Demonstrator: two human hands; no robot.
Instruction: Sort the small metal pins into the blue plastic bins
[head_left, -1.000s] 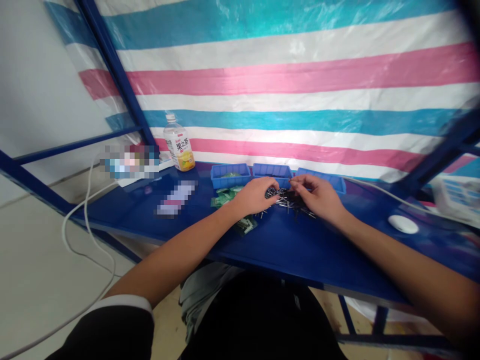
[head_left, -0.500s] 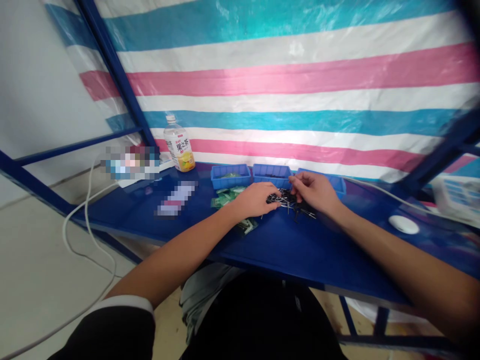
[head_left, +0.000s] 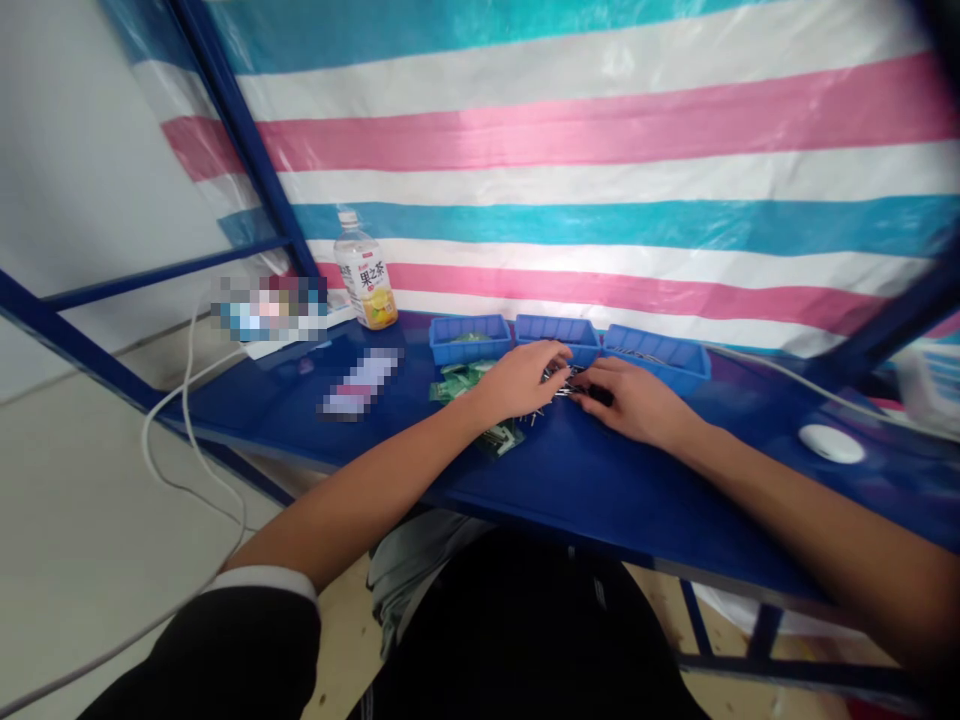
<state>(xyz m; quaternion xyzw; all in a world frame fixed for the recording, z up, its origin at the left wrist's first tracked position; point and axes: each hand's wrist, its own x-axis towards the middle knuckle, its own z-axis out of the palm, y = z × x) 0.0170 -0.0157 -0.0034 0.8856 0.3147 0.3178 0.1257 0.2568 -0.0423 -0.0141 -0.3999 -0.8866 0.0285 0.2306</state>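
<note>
Left hand: palm down on pin pile, fingers curled, grip unclear
Right hand: touching pile, fingers bent, hold unclear
Trays: just behind pile

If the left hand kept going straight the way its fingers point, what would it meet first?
Probably the pile of small dark pins at the left hand's fingertips, then the right hand just beyond; depth is hard to judge.

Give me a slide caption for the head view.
Both hands, left hand and right hand, sort small dark pins beside blue bins.
</note>
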